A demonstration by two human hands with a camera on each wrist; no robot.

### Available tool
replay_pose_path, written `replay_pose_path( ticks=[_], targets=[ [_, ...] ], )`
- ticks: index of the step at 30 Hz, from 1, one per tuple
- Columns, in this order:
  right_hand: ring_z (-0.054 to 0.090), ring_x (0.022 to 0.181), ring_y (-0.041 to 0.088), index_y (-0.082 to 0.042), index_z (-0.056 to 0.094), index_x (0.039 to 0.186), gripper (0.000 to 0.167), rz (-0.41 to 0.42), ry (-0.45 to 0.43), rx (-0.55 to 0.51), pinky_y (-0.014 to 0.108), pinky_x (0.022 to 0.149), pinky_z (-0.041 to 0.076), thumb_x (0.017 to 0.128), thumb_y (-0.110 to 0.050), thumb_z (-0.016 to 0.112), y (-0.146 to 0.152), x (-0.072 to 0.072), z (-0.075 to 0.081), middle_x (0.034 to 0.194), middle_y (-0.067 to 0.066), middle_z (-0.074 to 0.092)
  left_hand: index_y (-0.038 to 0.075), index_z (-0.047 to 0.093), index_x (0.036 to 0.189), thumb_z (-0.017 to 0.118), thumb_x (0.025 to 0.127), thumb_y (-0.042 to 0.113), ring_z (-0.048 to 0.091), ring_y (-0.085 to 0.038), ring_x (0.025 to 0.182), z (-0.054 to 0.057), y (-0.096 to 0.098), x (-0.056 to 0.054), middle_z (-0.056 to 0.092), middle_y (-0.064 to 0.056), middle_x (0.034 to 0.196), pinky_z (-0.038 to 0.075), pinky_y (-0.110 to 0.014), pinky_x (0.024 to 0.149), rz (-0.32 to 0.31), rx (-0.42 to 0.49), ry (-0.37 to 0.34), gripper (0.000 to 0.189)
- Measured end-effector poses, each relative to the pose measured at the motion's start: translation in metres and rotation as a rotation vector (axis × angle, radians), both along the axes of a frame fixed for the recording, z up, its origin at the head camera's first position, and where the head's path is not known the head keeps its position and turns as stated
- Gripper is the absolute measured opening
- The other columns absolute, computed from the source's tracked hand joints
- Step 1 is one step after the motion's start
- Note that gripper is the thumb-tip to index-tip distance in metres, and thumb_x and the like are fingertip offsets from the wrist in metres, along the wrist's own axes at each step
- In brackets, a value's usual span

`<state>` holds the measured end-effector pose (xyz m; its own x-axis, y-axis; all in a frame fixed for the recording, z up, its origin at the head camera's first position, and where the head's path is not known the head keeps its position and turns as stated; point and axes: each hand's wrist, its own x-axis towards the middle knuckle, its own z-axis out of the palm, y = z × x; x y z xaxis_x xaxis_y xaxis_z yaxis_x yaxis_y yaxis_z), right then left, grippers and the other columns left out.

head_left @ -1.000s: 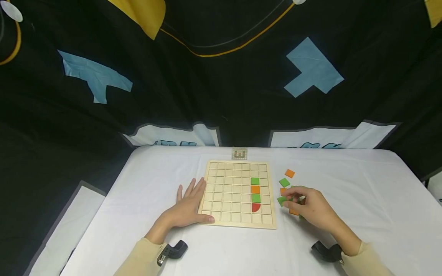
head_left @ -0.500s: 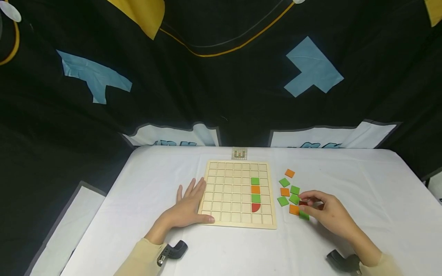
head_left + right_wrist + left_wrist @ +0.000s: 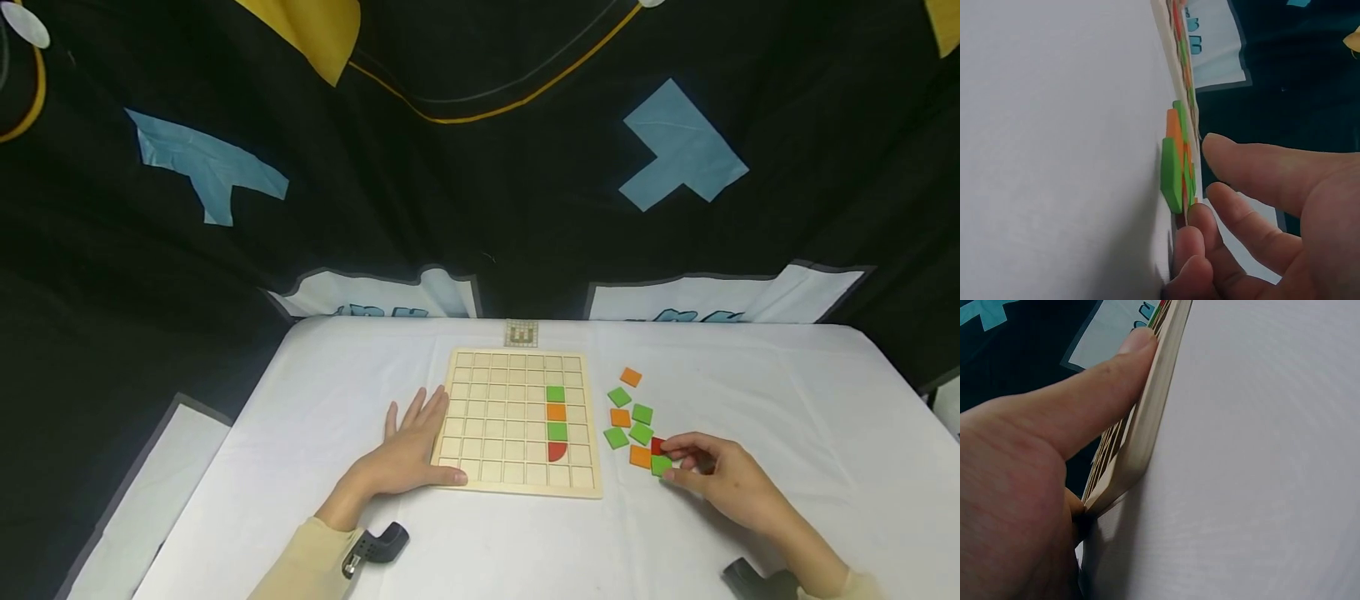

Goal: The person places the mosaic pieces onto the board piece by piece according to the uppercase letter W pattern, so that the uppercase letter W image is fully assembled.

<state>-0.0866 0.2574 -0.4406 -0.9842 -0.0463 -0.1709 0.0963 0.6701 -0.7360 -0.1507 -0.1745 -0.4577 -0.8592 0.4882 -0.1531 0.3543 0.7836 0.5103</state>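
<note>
While the left hand (image 3: 405,450) keeps its place at the left edge of the wooden grid board (image 3: 468,454), the right hand (image 3: 723,487) stands farther right and nearer than half a second earlier. That shift uncovers more of the loose red tile (image 3: 657,446) and the near-right green tile (image 3: 661,466); the board and its four pieces are unchanged.

The left hand's fingers are straight and spread, with the index finger along the board's left edge and the thumb on the near left corner. The board lies flat on the white tablecloth (image 3: 487,550), its far edge running left to right; perspective prevents judging its long axis. Toward its right side, four pieces form a column whose long axis runs near to far. From the far end: first green square (image 3: 555,393), orange square (image 3: 556,412), second green square (image 3: 557,432), red quarter-round (image 3: 557,452). The quarter-round's curved corner points near right.

Right of the board, the loose tiles form a group extending from the far orange tile (image 3: 631,377) to the near-right green tile. The near orange tile (image 3: 640,456) lies just left of that green tile.

The right hand's fingers are bent, with a gap between thumb and index finger. The index fingertip is at the red tile; contact cannot be confirmed.
</note>
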Motion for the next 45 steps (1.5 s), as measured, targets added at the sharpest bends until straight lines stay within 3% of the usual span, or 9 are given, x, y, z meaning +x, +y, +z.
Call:
replay_pose_path(
  ticks=[8, 22, 36, 45],
  targets=[
    [0.053, 0.079, 0.016, -0.003, 0.069, 0.115, 0.042, 0.032, 0.037, 0.052, 0.024, 0.063, 0.044, 0.079, -0.018, 0.086, 0.0015, 0.0005, -0.0033, 0.098, 0.001, 0.067, -0.004, 0.009, 0.159, 0.074, 0.079, 0.064, -0.012, -0.039, 0.152, 0.0014, 0.0002, 0.0008, 0.001, -0.018, 0.168, -0.016, -0.067, 0.112, -0.001, -0.001, 0.003, 0.123],
    [0.049, 0.078, 0.017, -0.005, 0.072, 0.107, 0.034, 0.029, 0.054, 0.144, 0.024, 0.061, 0.039, 0.079, -0.018, 0.086, -0.0005, -0.0021, -0.0036, 0.088, 0.001, 0.059, -0.003, 0.009, 0.159, 0.074, 0.078, 0.065, -0.012, -0.038, 0.153, 0.0012, -0.0015, -0.0015, 0.002, -0.017, 0.168, -0.016, -0.067, 0.112, 0.004, -0.008, 0.014, 0.124],
    [0.049, 0.076, 0.014, -0.008, 0.071, 0.105, 0.03, 0.06, 0.071, 0.109, 0.024, 0.06, 0.04, 0.081, -0.018, 0.084, 0.0014, -0.0016, -0.0042, 0.084, 0.0, 0.056, -0.002, 0.008, 0.159, 0.074, 0.079, 0.065, -0.011, -0.038, 0.153, 0.0014, -0.0011, -0.0011, 0.001, -0.016, 0.168, -0.017, -0.066, 0.112, 0.005, -0.004, 0.014, 0.124],
    [0.051, 0.076, 0.016, -0.004, 0.07, 0.11, 0.035, 0.018, 0.014, 0.075, 0.024, 0.059, 0.041, 0.082, -0.02, 0.084, 0.0009, 0.0, -0.0035, 0.082, 0.002, 0.056, -0.003, 0.009, 0.159, 0.074, 0.078, 0.065, -0.011, -0.038, 0.153, 0.0002, -0.0001, 0.0004, 0.002, -0.017, 0.168, -0.016, -0.067, 0.113, 0.006, 0.003, 0.004, 0.125]
  ],
)
